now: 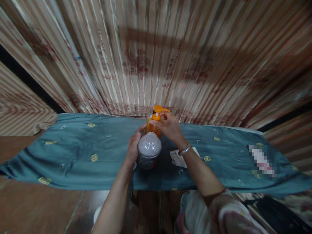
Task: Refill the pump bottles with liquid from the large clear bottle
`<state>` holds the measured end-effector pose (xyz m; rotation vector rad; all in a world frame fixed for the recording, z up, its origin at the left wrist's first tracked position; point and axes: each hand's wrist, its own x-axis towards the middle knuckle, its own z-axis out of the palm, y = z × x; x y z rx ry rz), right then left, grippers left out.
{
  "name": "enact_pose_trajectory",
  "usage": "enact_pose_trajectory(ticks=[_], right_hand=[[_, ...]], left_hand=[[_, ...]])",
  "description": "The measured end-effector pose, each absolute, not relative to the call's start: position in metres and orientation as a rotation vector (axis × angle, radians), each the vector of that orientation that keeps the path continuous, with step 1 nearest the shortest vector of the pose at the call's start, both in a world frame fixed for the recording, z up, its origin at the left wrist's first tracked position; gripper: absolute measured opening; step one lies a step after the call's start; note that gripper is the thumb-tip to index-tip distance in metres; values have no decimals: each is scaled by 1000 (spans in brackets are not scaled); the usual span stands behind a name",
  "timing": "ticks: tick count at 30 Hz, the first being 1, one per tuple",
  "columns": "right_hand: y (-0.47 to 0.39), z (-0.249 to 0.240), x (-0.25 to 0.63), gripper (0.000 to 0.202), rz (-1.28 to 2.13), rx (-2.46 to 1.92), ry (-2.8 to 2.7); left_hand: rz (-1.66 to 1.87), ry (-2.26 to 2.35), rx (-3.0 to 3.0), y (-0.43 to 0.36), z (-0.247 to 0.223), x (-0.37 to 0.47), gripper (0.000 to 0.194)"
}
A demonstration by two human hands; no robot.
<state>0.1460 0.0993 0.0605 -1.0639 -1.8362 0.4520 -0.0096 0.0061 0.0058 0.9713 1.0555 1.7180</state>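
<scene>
head view: an orange pump bottle [156, 117] stands upright just behind a dome-topped container [149, 150] on a teal patterned cloth [80, 139], the right hand [170, 127] closing thumb and fingers about its neck below the nozzle while the left hand [133, 145] curves partly open along its left side, how firmly is impossible to tell. a hard sideways push or twist at the neck could tip the bottle if the left fingers give too little support, and a slip toward the body could knock over the container.
</scene>
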Motion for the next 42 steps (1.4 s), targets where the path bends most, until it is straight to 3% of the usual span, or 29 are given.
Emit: enact_pose_trajectory(ticks=[7, 12, 19, 25, 31, 37, 42], right_hand=[[95, 56, 151, 38, 496, -900, -1957], [98, 61, 144, 60, 612, -1005, -1812], [92, 68, 148, 46, 552, -903, -1970], [96, 61, 145, 61, 653, -976, -1821], [93, 65, 147, 40, 633, -977, -1900], [89, 67, 143, 53, 691, -1005, -1844], [89, 70, 141, 52, 676, -1108, -1826]], left_hand=[[1737, 1023, 1026, 7, 1, -11, 58], [1736, 994, 1016, 9, -4, -12, 60], [1781, 993, 963, 14, -2, -10, 56], [1774, 989, 930, 13, 6, -7, 61], [1774, 993, 891, 12, 7, -7, 61], [1769, 1018, 905, 12, 8, -8, 60], [1799, 995, 885, 14, 8, -6, 64]])
